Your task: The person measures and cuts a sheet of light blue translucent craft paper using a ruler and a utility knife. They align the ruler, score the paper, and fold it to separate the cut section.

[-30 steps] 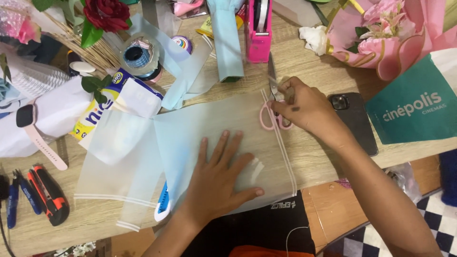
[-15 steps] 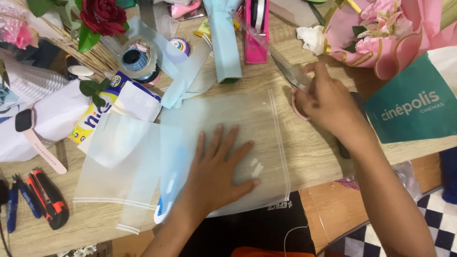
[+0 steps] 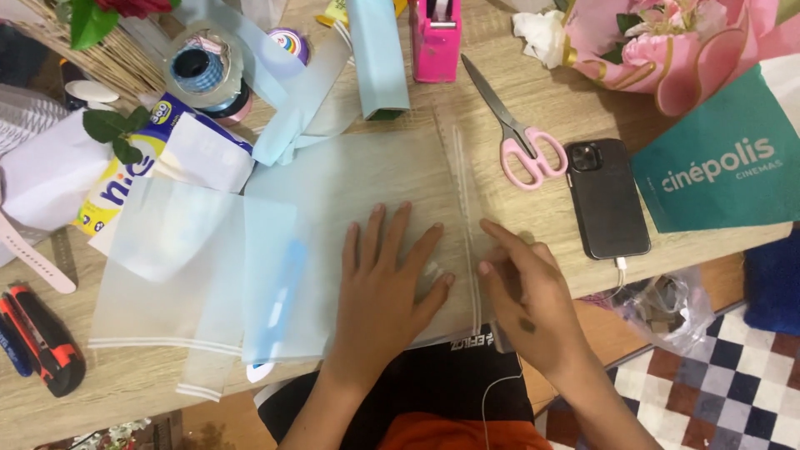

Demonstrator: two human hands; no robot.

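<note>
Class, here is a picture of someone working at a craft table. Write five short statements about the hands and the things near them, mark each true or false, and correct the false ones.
1. The left hand lies flat on the frosted plastic sheet. True.
2. The right hand holds the pink-handled scissors. False: the scissors lie on the table, apart from both hands.
3. The black phone lies to the right of the scissors. True.
4. The pink tape dispenser stands between the two hands. False: it stands at the far side of the table.
5. The right hand's fingertips rest at the sheet's cut strip edge. True.
</note>
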